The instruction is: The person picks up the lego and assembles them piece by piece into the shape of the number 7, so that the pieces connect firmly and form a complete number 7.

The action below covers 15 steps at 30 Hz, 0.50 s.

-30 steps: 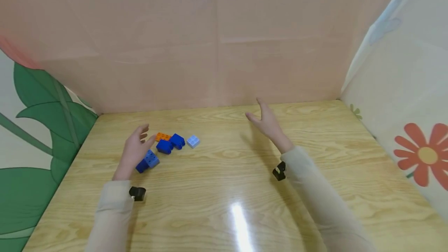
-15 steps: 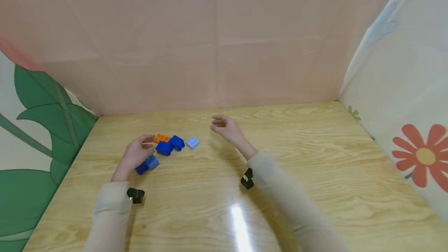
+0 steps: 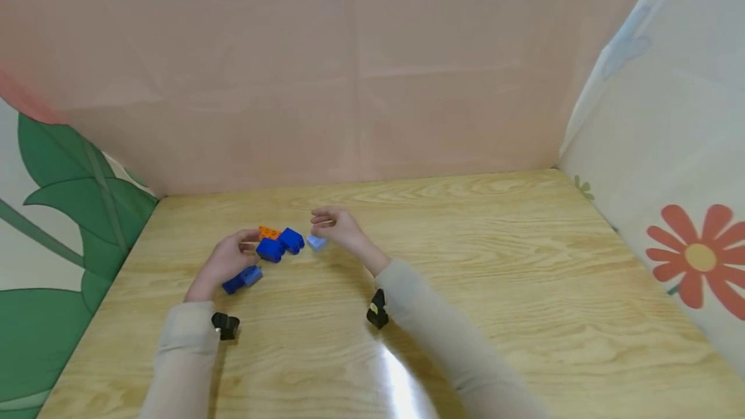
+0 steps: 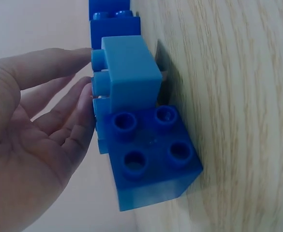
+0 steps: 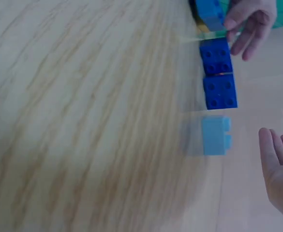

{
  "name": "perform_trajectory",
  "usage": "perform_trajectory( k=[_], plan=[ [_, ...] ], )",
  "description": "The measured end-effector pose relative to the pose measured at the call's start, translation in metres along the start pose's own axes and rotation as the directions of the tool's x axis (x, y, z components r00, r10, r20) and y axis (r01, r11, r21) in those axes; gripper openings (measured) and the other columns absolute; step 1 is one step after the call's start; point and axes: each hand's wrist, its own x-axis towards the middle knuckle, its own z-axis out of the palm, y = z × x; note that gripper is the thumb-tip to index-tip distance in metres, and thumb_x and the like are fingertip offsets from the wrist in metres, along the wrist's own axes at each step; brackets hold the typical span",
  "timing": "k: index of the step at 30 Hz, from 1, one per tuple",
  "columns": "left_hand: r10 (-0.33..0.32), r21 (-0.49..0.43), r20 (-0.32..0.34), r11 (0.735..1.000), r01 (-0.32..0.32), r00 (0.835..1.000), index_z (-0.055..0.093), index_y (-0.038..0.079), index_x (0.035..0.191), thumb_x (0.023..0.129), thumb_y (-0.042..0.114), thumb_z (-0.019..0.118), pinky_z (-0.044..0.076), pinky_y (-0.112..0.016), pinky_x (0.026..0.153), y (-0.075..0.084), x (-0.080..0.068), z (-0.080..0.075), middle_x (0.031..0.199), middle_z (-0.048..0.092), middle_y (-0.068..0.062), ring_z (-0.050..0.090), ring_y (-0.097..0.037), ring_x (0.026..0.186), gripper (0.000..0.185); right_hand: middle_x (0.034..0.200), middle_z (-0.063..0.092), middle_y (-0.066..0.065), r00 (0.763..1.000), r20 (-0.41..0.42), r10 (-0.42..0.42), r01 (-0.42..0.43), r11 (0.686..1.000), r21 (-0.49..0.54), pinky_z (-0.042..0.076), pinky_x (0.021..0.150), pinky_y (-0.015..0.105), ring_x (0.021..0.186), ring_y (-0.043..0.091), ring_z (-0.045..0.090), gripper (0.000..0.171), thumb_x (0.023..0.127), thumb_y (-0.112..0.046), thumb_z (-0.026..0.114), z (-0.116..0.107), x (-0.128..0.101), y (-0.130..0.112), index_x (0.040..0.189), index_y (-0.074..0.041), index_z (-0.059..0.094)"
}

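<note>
Left hand (image 3: 224,258), fingers (image 4: 78,108) relaxed, is touching the blue brick stack (image 3: 242,276); right hand (image 3: 337,228), loosely curled and holding nothing, is hovering at 3 o'clock of the pale brick (image 3: 316,242) on the worktop (image 3: 465,264), apparently reaching.

Legible text, labels, brands, numbers, signs: none in any view. The studded plastic building bricks, the wood-grain table top, the pink backdrop and the leaf- and flower-printed side cloths carry no readable marking. The small black wrist-worn devices show a yellowish patch, too small to read.
</note>
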Motion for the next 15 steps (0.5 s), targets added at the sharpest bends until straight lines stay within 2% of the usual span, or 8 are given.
perform_trajectory(
  k=[3, 9, 15],
  plan=[
    [-0.004, 0.017, 0.006, 1.0, 0.004, 1.0, 0.038, -0.007, 0.141, 0.09, 0.003, 0.058, 0.049, -0.052, 0.097, 0.0, 0.001, 0.002, 0.14, 0.044, -0.03, 0.046, -0.045, 0.124, 0.055, 0.129, 0.058, 0.025, 1.0, 0.016, -0.02, 0.02, 0.999, -0.034, 0.053, 0.096, 0.036, 0.119, 0.035, 0.058, 0.045, 0.09, -0.001, 0.061, 0.008, 0.003, 0.001, 0.134, 0.006, 0.05],
    [-0.016, 0.055, 0.016, 0.998, 0.015, 1.0, 0.041, -0.007, 0.139, 0.09, 0.004, 0.061, 0.05, -0.051, 0.095, 0.001, 0.003, 0.004, 0.137, 0.047, -0.031, 0.048, -0.046, 0.123, 0.054, 0.134, 0.056, 0.017, 0.998, 0.053, 0.03, -0.025, 0.995, -0.094, 0.051, 0.099, 0.037, 0.124, 0.03, 0.054, 0.047, 0.09, -0.003, 0.063, 0.022, 0.001, -0.001, 0.136, -0.002, 0.051],
    [0.0, 0.098, 0.021, 0.995, -0.002, 1.0, 0.047, -0.007, 0.134, 0.089, 0.005, 0.063, 0.05, -0.052, 0.093, 0.001, 0.007, 0.006, 0.128, 0.055, -0.03, 0.053, -0.043, 0.115, 0.05, 0.135, 0.057, 0.014, 0.998, 0.06, 0.019, -0.006, 0.98, -0.198, 0.051, 0.099, 0.034, 0.122, 0.028, 0.056, 0.048, 0.088, -0.003, 0.066, 0.032, 0.003, 0.001, 0.134, -0.003, 0.053]
  ],
)
